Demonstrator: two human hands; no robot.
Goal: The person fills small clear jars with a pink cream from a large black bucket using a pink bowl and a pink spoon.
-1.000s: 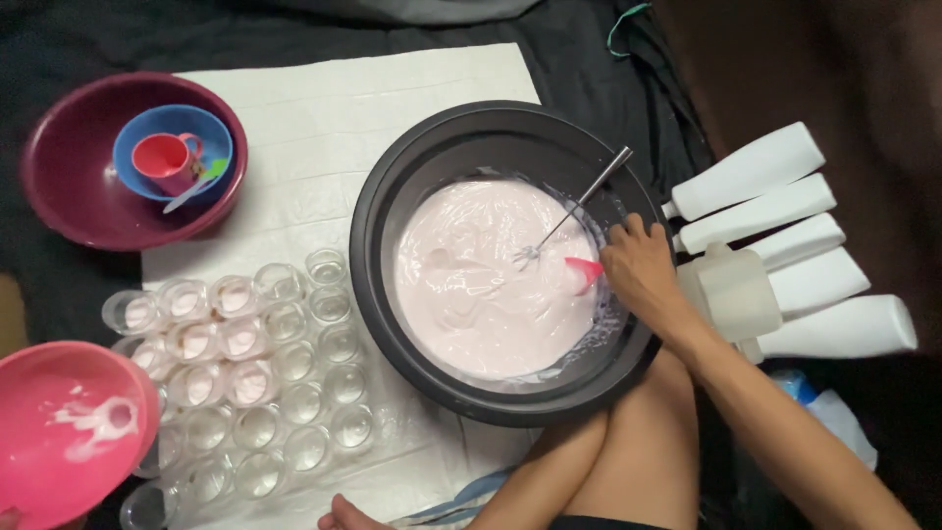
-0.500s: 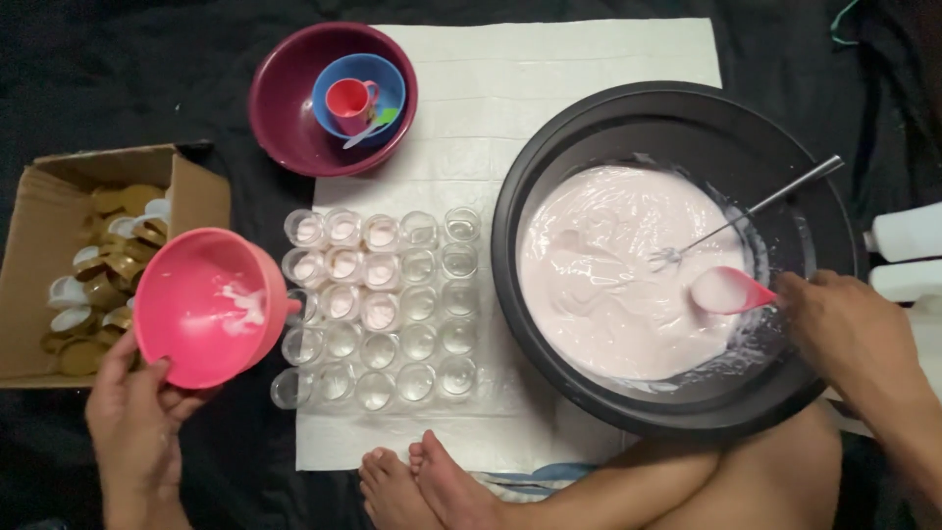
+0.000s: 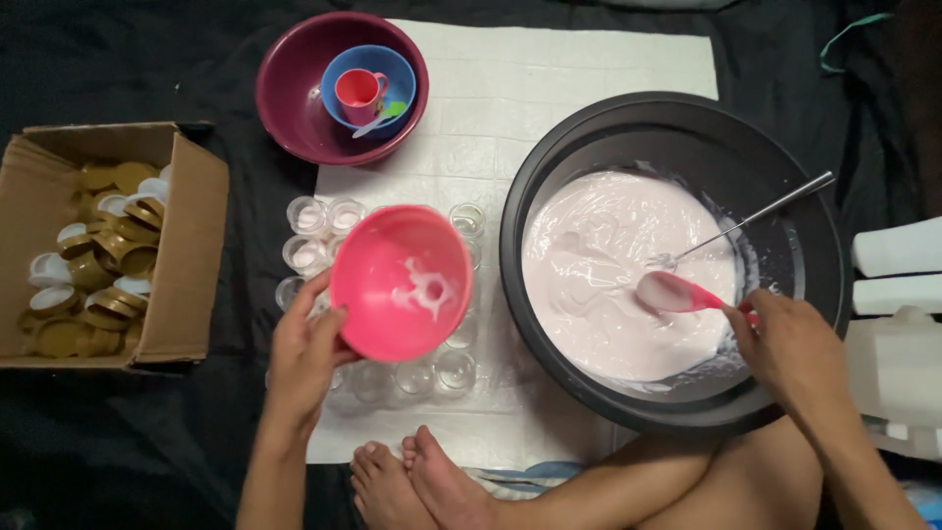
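Observation:
My left hand (image 3: 306,353) holds a pink bowl (image 3: 400,282) by its rim, lifted above the rows of small clear jars (image 3: 316,218); the bowl has a smear of pale cream inside. My right hand (image 3: 790,345) grips the handle of a pink spatula (image 3: 675,292) whose blade rests on the pale pink cream (image 3: 613,270) in the big black basin (image 3: 589,147). A metal whisk (image 3: 751,220) leans in the basin against its right rim.
A maroon bowl (image 3: 294,108) at the back holds a blue bowl with a pink cup. A cardboard box (image 3: 186,245) of gold lids sits at the left. White bottles (image 3: 898,247) lie at the right. My bare feet (image 3: 417,481) rest on the white mat (image 3: 549,69).
My left hand has carried the pink bowl from the left side rightward, over the jars toward the basin. The right hand has lifted the spatula's blade onto the cream surface.

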